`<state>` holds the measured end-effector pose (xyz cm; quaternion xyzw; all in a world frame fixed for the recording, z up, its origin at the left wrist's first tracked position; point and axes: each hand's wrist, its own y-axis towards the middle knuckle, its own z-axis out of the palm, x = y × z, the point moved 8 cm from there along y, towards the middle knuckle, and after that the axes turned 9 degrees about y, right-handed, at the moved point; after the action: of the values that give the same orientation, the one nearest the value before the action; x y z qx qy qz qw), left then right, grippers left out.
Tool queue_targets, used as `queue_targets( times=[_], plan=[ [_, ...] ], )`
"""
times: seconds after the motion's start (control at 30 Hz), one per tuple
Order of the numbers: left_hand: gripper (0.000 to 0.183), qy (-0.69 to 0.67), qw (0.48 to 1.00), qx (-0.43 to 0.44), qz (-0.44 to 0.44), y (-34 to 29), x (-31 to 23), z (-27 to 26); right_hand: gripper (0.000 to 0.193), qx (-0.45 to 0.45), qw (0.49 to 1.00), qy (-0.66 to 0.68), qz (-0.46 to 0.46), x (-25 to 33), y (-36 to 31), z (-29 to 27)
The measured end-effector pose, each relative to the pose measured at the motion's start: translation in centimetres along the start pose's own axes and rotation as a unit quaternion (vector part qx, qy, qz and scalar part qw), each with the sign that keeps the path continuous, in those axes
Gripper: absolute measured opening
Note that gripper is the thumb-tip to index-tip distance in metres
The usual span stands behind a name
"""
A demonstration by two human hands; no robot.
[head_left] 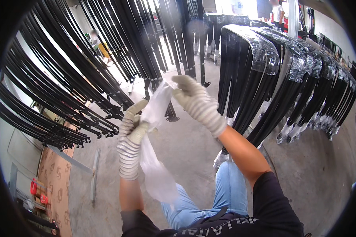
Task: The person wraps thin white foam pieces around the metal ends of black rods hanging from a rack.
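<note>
A strip of thin white translucent wrapping hangs between my two gloved hands and down in front of my lap. My left hand, in a striped knit glove, is closed round its middle. Higher up and to the right, my right hand, in a matching glove, pinches its upper end. The part between the hands is drawn fairly tight, while the lower part dangles loose. Just beyond my hands are the lower ends of hanging black metal bars.
More black bars hang in rows at the left. To the right stand curved black bars bundled in clear film, with wrapped lower ends. A grey metal bar is on the concrete floor. Two people are in the background.
</note>
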<state>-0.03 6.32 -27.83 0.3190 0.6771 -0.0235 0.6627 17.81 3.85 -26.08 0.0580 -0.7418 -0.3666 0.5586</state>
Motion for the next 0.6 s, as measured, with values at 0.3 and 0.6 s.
queue_targets(
  times=[0.3, 0.6],
  plan=[
    [0.033, -0.043, 0.985, -0.131, 0.106, 1.6, -1.5, -3.8, 0.07, 0.373, 0.89, 0.237, 0.111, -4.4, 4.8, 9.3],
    [0.036, 0.187, 0.965, -0.183, 0.026, 5.0, 2.0, -2.7, 0.042, 0.335, 0.838, 0.384, 0.193, -4.8, 4.8, 10.5]
  ],
)
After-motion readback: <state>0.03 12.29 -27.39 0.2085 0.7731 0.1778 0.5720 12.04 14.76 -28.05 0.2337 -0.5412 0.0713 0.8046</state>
